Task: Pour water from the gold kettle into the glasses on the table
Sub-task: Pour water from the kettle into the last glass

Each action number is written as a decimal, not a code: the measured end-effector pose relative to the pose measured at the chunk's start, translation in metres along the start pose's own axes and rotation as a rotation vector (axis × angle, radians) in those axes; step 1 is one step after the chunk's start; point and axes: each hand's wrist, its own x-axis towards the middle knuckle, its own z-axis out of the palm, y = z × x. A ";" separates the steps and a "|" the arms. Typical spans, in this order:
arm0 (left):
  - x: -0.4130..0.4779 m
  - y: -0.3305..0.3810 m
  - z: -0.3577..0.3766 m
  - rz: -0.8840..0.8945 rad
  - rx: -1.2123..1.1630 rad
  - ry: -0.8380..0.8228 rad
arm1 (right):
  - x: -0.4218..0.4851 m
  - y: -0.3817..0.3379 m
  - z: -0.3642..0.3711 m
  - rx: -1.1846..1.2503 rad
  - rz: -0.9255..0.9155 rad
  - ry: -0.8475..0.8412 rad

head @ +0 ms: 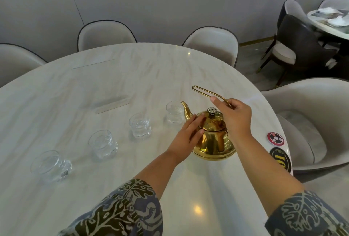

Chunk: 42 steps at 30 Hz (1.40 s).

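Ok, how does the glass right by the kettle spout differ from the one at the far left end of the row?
The glass by the spout stands upright; the far-left glass looks tilted or tipped toward its side. The glass by the spout sits just beyond the gold kettle's spout, farthest from the camera; the far-left glass is nearest the camera and farthest from the kettle. Both are clear, textured tumblers on the marble table; whether either holds water is unclear.

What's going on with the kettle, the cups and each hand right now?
Gold kettle: upright on table, lid on.
Kettle handle: raised, gripped by right hand.
Left hand: open, flat against kettle's side.
Four glasses: upright in a row; contents unclear.
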 end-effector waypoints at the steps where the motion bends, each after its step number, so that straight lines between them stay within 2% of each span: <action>1: -0.004 0.002 0.002 0.004 0.002 -0.001 | -0.006 0.001 -0.005 0.016 0.004 0.000; 24: -0.128 0.032 0.086 0.036 0.184 -0.137 | -0.140 0.025 -0.124 0.156 0.108 -0.010; 42: -0.155 0.010 0.109 0.012 0.223 -0.164 | -0.175 0.050 -0.140 0.186 0.153 -0.047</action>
